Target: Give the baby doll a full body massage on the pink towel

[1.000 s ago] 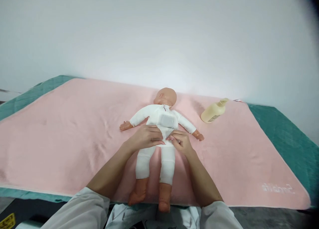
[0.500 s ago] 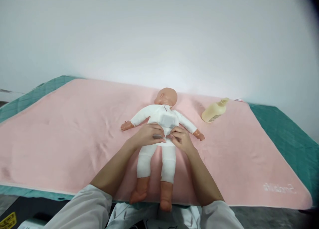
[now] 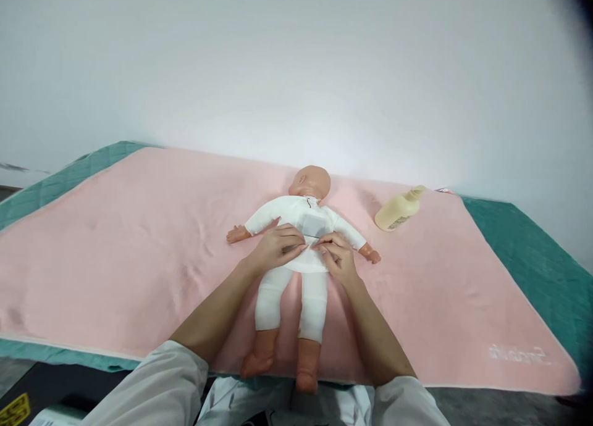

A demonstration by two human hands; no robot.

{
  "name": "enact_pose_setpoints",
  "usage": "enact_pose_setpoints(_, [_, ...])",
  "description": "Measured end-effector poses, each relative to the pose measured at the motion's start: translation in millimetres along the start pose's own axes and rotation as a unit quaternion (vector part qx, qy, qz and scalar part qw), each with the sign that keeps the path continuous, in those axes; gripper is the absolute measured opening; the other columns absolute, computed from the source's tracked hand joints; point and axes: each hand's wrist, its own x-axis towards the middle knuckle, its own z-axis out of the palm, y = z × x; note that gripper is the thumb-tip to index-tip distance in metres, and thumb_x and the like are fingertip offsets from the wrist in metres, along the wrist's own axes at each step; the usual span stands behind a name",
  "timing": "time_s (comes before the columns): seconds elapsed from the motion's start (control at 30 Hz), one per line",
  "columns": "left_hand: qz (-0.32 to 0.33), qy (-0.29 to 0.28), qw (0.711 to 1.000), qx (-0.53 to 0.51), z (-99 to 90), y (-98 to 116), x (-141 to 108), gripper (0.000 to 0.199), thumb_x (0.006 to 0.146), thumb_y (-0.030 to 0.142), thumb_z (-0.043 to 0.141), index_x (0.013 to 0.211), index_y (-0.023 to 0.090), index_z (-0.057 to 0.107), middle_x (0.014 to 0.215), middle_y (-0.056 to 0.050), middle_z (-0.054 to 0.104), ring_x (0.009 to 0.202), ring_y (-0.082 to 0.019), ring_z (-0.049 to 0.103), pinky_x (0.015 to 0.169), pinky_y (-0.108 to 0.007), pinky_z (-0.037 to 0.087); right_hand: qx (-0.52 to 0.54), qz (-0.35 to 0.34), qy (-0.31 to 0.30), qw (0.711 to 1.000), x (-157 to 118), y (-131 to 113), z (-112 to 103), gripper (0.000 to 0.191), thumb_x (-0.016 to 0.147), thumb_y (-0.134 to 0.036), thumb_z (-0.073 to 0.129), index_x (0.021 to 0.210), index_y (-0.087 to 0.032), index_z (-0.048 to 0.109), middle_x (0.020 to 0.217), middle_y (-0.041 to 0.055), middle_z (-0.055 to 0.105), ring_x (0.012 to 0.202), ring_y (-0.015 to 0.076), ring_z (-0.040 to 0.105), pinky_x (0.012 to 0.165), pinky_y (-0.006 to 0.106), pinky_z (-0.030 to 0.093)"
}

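A baby doll point(image 3: 310, 264) in white cloth lies stretched out on its front, its bald head away from me and its feet toward me. On its upper back is a grey rectangular patch point(image 3: 313, 225). Just below that patch, my left hand point(image 3: 279, 248) is closed in a pinch on the white cloth from the left. My right hand point(image 3: 339, 255) pinches the cloth from the right, its fingertips close to those of the left. A small fold of fabric shows between them. Part of the doll's waist is hidden under my fingers.
A pink blanket point(image 3: 139, 247) lies under the doll, over a green quilted cover point(image 3: 532, 241). To the right of the doll a pale yellow pump bottle point(image 3: 397, 211) lies tilted. A white wall point(image 3: 296, 68) rises behind. Dark equipment point(image 3: 60, 389) is at the lower left.
Both hands have shifted slightly up the doll's back, toward the grey patch, and their fingertips are pinched more tightly together. The doll and bottle stay in place.
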Motion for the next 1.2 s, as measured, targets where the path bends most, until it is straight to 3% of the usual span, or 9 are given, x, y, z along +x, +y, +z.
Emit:
enact_pose_setpoints(0.2, [-0.014,-0.025,0.999,0.029,-1.0,0.2,1.9,0.029,0.096,0.032,0.048,0.085,0.020,0.071,0.087,-0.006,0.073,0.086,-0.019,0.066,0.081,-0.035,0.053,-0.033,-0.001,-0.025,0.999,1.7,4.1,0.0,0.024,0.091,-0.020,0.051,0.089,-0.026,0.074,0.091,0.0041,0.068,0.086,0.0206,0.062,0.083,0.042,0.049])
enact_pose_setpoints(0.4, [-0.022,-0.056,0.997,0.054,1.2,-2.0,1.2,0.028,0.097,0.031,0.047,0.086,0.019,0.070,0.089,-0.005,0.073,0.087,-0.018,0.066,0.080,-0.032,0.051,-0.052,0.017,-0.033,0.998,4.3,6.1,0.3,0.023,0.088,-0.018,0.052,0.082,-0.024,0.074,0.084,0.0040,0.069,0.081,0.0203,0.060,0.079,0.040,0.049])
enact_pose_setpoints(0.63, [-0.017,-0.045,0.997,0.052,3.7,-4.9,0.4,0.026,0.096,0.030,0.049,0.084,0.019,0.069,0.086,-0.004,0.073,0.084,-0.017,0.066,0.078,-0.031,0.051,-0.035,0.028,-0.039,0.998,4.2,7.6,1.6,0.024,0.089,-0.019,0.052,0.079,-0.024,0.073,0.077,0.0023,0.068,0.077,0.0196,0.060,0.079,0.041,0.048])
enact_pose_setpoints(0.83, [0.013,0.022,1.000,0.013,2.5,-2.3,2.3,0.027,0.096,0.029,0.049,0.082,0.019,0.069,0.085,-0.006,0.073,0.084,-0.018,0.067,0.080,-0.036,0.053,-0.014,-0.001,0.021,1.000,3.4,1.5,2.8,0.025,0.094,-0.024,0.050,0.097,-0.026,0.074,0.097,0.0052,0.070,0.094,0.0218,0.063,0.084,0.042,0.050])
enact_pose_setpoints(0.97, [0.046,0.067,0.996,0.042,3.4,-6.4,1.9,0.019,0.094,0.023,0.053,0.091,0.019,0.071,0.100,-0.008,0.074,0.103,-0.021,0.066,0.093,-0.041,0.051,-0.029,-0.010,0.015,0.999,4.3,3.0,3.1,0.027,0.095,-0.025,0.050,0.113,-0.028,0.070,0.115,0.0054,0.069,0.110,0.0231,0.060,0.096,0.046,0.048])
enact_pose_setpoints(1.07, [0.052,0.063,0.994,0.070,5.6,-11.4,0.3,0.021,0.094,0.020,0.053,0.105,0.020,0.071,0.116,-0.008,0.072,0.118,-0.021,0.062,0.101,-0.042,0.049,-0.033,-0.014,0.015,0.999,4.9,6.2,3.5,0.028,0.095,-0.024,0.050,0.115,-0.028,0.069,0.118,0.0048,0.069,0.113,0.0227,0.059,0.100,0.046,0.047])
enact_pose_setpoints(1.2, [0.048,0.043,0.993,0.096,8.0,-14.4,-0.7,0.023,0.095,0.020,0.052,0.109,0.019,0.070,0.120,-0.007,0.071,0.120,-0.021,0.062,0.103,-0.042,0.050,-0.038,-0.003,0.017,0.999,5.0,9.2,5.2,0.026,0.095,-0.022,0.051,0.109,-0.028,0.072,0.114,0.0032,0.072,0.112,0.0222,0.060,0.100,0.047,0.048])
